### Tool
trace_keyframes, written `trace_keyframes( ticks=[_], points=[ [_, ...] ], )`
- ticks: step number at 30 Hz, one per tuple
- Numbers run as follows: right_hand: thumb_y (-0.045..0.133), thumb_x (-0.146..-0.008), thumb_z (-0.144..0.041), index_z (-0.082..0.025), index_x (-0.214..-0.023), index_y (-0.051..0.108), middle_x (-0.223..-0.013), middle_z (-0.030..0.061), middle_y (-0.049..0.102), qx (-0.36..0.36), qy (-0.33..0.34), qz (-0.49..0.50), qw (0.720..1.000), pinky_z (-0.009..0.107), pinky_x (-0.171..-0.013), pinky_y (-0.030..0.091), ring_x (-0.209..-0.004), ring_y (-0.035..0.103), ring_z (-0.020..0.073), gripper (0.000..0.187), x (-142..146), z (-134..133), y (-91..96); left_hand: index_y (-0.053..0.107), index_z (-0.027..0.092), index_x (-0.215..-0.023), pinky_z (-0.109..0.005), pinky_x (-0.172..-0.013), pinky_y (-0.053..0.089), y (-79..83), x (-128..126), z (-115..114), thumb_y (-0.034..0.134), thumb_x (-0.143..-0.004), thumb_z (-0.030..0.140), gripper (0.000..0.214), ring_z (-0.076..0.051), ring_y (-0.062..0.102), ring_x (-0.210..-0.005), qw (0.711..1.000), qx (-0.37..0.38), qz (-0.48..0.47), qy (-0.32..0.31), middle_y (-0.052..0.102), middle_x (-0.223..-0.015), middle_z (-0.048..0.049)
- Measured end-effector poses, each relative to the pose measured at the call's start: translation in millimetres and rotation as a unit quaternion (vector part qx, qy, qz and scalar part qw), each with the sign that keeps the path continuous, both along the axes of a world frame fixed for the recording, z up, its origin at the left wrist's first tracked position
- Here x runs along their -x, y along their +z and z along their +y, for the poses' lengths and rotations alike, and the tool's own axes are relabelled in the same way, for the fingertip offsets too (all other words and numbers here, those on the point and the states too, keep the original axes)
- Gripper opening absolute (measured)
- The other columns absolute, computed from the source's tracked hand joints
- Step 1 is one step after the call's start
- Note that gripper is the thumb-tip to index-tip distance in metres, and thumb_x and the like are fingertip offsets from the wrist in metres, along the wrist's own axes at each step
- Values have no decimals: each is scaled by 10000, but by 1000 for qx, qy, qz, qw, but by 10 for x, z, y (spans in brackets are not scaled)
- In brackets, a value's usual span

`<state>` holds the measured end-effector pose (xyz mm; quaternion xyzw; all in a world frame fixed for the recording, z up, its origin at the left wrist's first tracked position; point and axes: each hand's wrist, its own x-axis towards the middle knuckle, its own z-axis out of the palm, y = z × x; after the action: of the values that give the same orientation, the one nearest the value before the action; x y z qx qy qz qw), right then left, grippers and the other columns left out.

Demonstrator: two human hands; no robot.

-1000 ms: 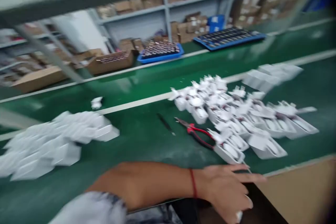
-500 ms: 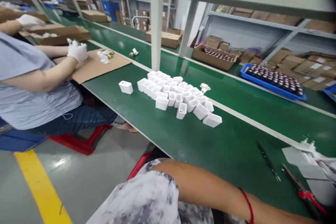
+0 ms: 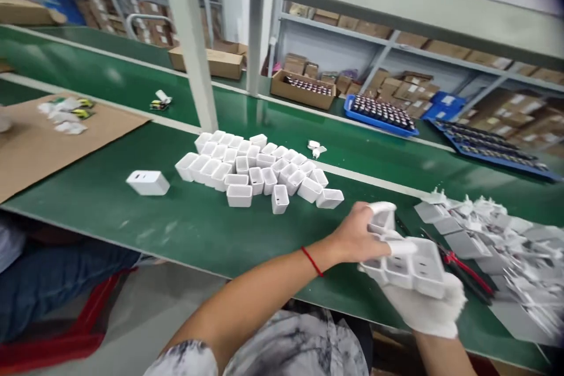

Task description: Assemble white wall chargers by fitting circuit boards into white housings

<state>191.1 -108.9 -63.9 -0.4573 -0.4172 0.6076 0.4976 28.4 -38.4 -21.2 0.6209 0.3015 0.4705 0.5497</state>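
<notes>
Casings (image 3: 409, 261), white and open-topped, sit bunched above the near edge of the green belt (image 3: 247, 235). My left hand (image 3: 352, 238) curls closed over them from above, while my gloved right hand (image 3: 429, 305) cups them from beneath. Red-handled pliers (image 3: 467, 267) lie just beside them, and a loose pile of shells (image 3: 259, 173) rests well apart on the left.

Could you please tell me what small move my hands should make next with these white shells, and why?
Probably carry the handful of white shells leftward and set it down beside the cluster of shells on the green belt. The left hand and the gloved right hand both grip it above the belt's near edge, and matching open shells already stand grouped there.
</notes>
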Motion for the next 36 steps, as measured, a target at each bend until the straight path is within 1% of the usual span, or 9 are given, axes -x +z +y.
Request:
trace_keyframes(
  ticks=[3,8,15,19,25,27,30,33,36],
  points=[
    [445,-779,-760,-441,-1359,512,-1401,-2,573,28,-70,103,992,656,-1098,338,-1321,492,367,665,140,50,-34,505,193,-1322,-410,-1050,457,-114,53,84,724,-708,235,653,-244,577,-1115,995,35,35,89,497,-1235,-114],
    [600,-775,-593,-320,-1420,485,-1487,70,486,70,5,145,987,607,-1156,269,-1374,429,389,710,188,127,12,569,159,-1142,-415,-1056,450,-191,196,142,525,-758,60,399,-237,545,-1171,974,17,127,187,535,-1156,-118],
    [651,-794,-536,-260,-1367,543,-1440,106,535,21,-80,207,975,596,-1162,256,-1346,468,373,645,125,182,36,638,172,-969,-519,-989,471,-4,541,111,511,-717,105,289,-300,593,-1025,957,-66,276,67,589,-1042,-116],
    [758,-755,-460,-279,-1365,538,-1453,83,522,11,-21,181,983,574,-1140,323,-1347,472,351,673,84,364,69,590,149,-1114,-543,-1045,424,-70,492,233,484,-768,157,361,-326,547,-1159,948,-58,313,17,590,-1150,-140],
    [655,-882,-374,-373,-1491,328,-1578,54,314,-45,-35,-69,996,488,-1097,430,-1346,474,270,691,-288,418,-8,404,195,-1308,-476,-1069,445,-68,406,301,618,-812,329,557,-286,515,-1252,928,-80,363,-34,502,-1354,-116],
    [580,-925,-304,-365,-1491,335,-1564,71,289,-117,-46,-234,964,497,-1115,412,-1357,452,266,620,-372,419,-27,378,203,-1322,-481,-1094,433,-65,396,297,634,-820,346,581,-291,486,-1297,911,-95,399,-50,441,-1423,-122],
    [525,-918,-190,-327,-1508,313,-1532,88,317,-206,-16,-438,875,512,-1190,296,-1431,332,264,642,-384,404,5,294,204,-1393,-457,-1093,451,-74,401,268,618,-846,309,645,-287,467,-1322,891,-123,434,-46,394,-1461,-132],
    [621,-862,-233,-267,-1564,105,-1552,134,303,-214,42,-512,831,536,-1170,324,-1429,321,302,872,-322,395,61,192,199,-1464,-446,-1088,459,-89,488,223,594,-881,296,714,-298,439,-1337,867,-192,459,-39,370,-1467,-147],
    [763,-773,-391,-245,-1564,40,-1526,177,340,-211,17,-559,802,567,-1106,398,-1361,398,358,1083,-278,447,90,245,174,-1441,-411,-1034,499,-110,674,203,506,-943,256,569,-285,482,-1272,831,-270,485,-28,431,-1391,-152]
  ],
)
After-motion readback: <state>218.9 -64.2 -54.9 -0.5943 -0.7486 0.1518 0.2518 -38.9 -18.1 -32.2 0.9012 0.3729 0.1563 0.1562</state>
